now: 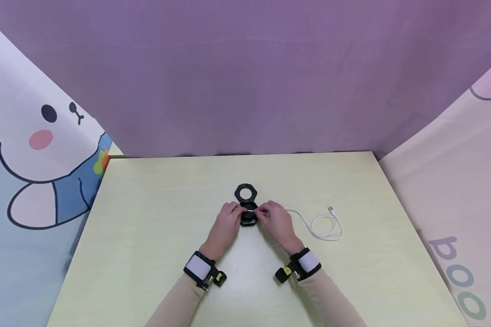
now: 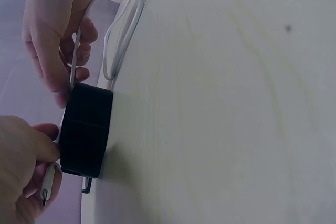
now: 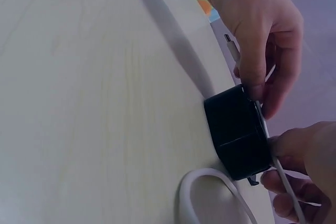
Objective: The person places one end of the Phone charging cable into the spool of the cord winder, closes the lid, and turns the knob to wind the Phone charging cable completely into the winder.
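Left hand (image 1: 224, 223) pinching slim white cable (image 3: 186, 195) near small white plug (image 2: 48, 183); open black hexagonal case (image 2: 86, 129) sitting between hands on pale wood-grain tabletop (image 1: 155, 218), cable stretching across it; right hand (image 1: 277, 221) pinching cable; silver-tipped USB plug (image 1: 331, 210) lying rightmost.

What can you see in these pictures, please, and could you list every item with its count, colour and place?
Case: 1, black, on the table between the hands
Lid: 1, black with a round opening, at the case's far side
Cable: 1, white, across the case's top and looped on the table at right
Table: 1, pale wood, beneath everything
Curtain: 1, purple, behind the table
Printed sheet: 1, blue and white with a cartoon animal, left
Lettered sheet: 1, pale pink, right
Wrist straps: 2, black with pale pads, one per wrist
Sleeves: 2, beige, on the forearms
Left hand: 1, pinching the cable near one plug
Right hand: 1, pinching the cable
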### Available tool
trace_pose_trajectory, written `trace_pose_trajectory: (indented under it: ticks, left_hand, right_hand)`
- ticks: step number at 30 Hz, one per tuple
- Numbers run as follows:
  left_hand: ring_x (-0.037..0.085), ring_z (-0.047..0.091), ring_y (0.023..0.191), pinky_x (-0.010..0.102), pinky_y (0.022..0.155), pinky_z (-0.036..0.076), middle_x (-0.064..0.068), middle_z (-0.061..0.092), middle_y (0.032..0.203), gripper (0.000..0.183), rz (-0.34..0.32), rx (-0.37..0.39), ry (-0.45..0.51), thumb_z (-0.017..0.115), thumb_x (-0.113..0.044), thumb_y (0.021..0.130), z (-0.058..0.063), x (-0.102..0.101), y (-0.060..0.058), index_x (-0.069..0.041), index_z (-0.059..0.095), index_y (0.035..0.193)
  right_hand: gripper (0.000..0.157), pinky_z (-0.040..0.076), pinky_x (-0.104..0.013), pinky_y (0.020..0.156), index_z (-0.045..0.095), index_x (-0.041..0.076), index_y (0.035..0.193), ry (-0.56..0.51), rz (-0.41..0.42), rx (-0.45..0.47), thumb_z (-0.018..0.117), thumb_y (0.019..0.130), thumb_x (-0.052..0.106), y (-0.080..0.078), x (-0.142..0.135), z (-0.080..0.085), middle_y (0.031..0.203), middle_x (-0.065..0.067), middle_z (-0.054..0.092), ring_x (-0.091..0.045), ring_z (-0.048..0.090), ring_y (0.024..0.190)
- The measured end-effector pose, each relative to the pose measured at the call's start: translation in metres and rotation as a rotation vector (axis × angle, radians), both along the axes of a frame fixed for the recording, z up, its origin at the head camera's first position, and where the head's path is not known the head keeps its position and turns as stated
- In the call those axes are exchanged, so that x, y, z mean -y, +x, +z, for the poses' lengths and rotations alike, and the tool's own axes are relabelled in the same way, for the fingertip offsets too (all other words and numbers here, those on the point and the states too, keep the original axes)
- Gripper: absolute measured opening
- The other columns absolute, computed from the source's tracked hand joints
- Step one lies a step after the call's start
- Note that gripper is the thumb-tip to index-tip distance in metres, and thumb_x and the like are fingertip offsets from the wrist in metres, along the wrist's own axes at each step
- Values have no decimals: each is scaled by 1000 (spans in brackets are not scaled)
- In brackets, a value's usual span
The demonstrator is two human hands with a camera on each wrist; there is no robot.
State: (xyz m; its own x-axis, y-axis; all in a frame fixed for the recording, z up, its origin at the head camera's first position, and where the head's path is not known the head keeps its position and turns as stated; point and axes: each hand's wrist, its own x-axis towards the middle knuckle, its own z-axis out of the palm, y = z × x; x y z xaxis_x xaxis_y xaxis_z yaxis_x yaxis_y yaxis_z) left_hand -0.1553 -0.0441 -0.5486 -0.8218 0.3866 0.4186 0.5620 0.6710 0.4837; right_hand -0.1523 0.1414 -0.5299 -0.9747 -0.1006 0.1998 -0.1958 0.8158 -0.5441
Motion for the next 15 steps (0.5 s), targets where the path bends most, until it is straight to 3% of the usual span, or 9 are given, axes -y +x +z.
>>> trace_pose_trajectory:
  ticks: [9, 15]
  left_hand:
    - [19, 54, 92, 27, 85, 53, 3, 63, 101, 17, -2, -43, -31, 66, 2, 90, 1, -1, 1, -5, 71, 104]
    - [20, 53, 93, 27, 85, 51, 4, 63, 104, 18, -10, -75, -120, 67, 2, 89, 3, -1, 1, -5, 70, 105]
  right_hand:
    - [9, 49, -31, 60, 77, 13, 88, -4, 49, 51, 72, 90, 20, -5, -1, 5, 81, 2, 65, -14, 60, 72]
    - [8, 51, -31, 61, 76, 14, 88, 115, 44, 73, 71, 91, 19, -4, 6, 13, 83, 2, 64, -15, 61, 74]
